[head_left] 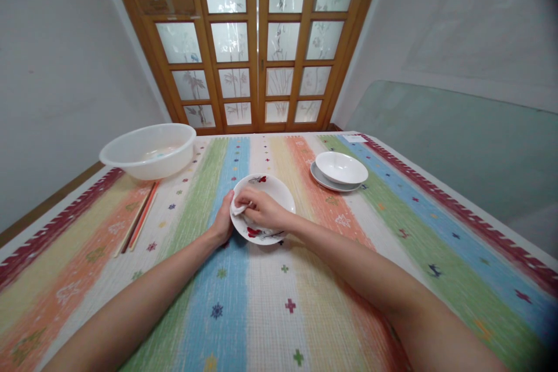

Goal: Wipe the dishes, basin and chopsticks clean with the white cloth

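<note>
A white plate with red flower prints (276, 193) is at the middle of the table, tilted a little. My left hand (223, 220) grips its left rim, the fingers partly hidden behind it. Over the plate's left part, my right hand (260, 208) is closed on a white cloth (236, 208), which it presses against the inside near the left rim. The cloth is bunched, and most of it is hidden under the fingers.
A large translucent basin (148, 154) stands at the back left, with several chopsticks (138, 218) lying in front of it. At the right, a white bowl (342, 167) rests on a plate (333, 186). The striped tablecloth (268, 296) covers the table; glazed wooden doors stand beyond.
</note>
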